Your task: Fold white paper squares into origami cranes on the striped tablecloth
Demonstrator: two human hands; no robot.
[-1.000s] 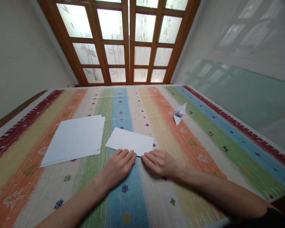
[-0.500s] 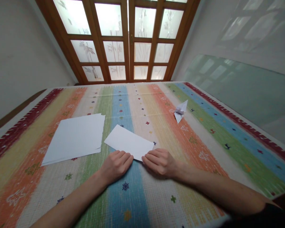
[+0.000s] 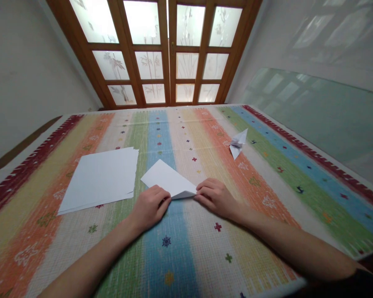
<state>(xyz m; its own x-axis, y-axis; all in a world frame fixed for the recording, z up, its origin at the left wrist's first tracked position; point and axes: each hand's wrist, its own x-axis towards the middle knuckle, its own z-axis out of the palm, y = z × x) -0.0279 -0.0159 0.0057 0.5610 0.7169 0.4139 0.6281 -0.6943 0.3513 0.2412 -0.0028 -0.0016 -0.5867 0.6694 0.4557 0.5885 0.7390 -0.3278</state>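
Note:
A folded white sheet of paper lies on the striped tablecloth in front of me. My left hand pinches its near left corner with curled fingers. At the near right edge, my right hand grips the paper, whose near edge is lifted slightly off the cloth. A stack of white paper sheets lies to the left of my hands.
A small folded white paper crane stands further back on the right. Wooden glazed doors rise behind the table's far edge. A pale wall runs along the right side.
Both hands went from lying flat on the paper's near edge to pinching it. The sheet turned and its near edge lifted from the cloth.

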